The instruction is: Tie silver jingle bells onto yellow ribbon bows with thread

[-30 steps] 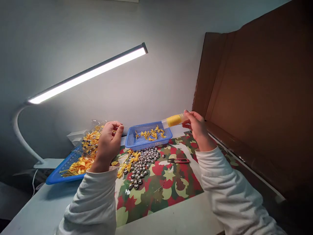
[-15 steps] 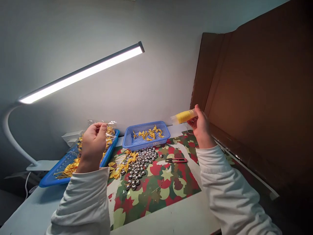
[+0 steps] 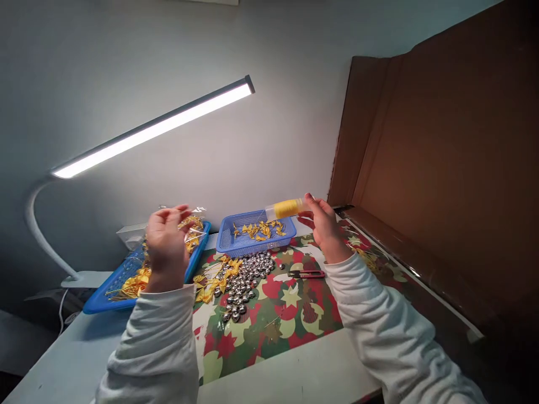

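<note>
Right hand (image 3: pixel 323 223), grip closed on a yellow thread spool (image 3: pixel 288 209), near a small basket (image 3: pixel 263 246), left hand (image 3: pixel 168 247) before a blue tray (image 3: pixel 99 304), its grip indeterminable.

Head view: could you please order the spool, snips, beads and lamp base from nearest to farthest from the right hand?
1. Spool, in the right hand.
2. Snips, below the hand.
3. Beads, left of snips.
4. Lamp base, far left.

Our sleeved forearms (image 3: pixel 151 348) reach toward the table's (image 3: pixel 59 348) far edge: left hand (image 3: pixel 167 247) raised, fingers curled and blurred; right hand (image 3: pixel 326 229) raised, thumb and fingers pinching.
</note>
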Motion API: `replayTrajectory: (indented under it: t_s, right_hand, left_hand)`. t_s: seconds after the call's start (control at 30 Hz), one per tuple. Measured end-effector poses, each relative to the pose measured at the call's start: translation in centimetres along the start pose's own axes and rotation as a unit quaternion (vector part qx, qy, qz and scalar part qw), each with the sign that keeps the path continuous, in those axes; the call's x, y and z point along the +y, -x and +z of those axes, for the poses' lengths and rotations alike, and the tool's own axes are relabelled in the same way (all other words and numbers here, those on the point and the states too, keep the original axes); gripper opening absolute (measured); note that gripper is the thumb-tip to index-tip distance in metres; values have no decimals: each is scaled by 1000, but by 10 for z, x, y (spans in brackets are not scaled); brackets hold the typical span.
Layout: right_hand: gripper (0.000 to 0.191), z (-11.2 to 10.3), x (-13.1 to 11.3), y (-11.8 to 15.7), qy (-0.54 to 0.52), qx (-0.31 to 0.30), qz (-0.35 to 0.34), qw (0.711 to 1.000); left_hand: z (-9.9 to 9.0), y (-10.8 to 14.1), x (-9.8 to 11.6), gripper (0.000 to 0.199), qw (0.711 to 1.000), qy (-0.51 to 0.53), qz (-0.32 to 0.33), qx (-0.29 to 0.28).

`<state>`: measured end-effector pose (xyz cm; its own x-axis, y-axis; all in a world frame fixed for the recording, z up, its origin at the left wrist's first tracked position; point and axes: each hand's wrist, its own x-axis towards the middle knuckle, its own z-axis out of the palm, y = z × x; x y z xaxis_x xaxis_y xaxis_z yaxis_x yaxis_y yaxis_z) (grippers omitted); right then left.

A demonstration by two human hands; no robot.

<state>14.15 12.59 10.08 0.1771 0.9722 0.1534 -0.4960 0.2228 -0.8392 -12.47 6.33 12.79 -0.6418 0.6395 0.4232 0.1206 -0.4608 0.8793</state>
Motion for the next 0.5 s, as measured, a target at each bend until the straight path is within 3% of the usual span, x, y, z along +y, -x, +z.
replayTrajectory:
  t_s: [0.17,0.3,0.37,0.5]
  right_hand:
    - [52,7,0,11,12,-39,0,999]
    - [51,7,-2,15,47,-71,-20,996]
    - [51,6,-1,14,62,-77,-35,994]
    - [52,4,0,9,45,-56,-34,997]
  left_hand:
    - [31,39,-12,30,977,0,-44,-208]
    - [39,61,-14,33,898,15,-160,-409]
    - [37,61,-16,32,886,20,-187,-424]
    - [31,49,-15,42,921,63,-164,-348]
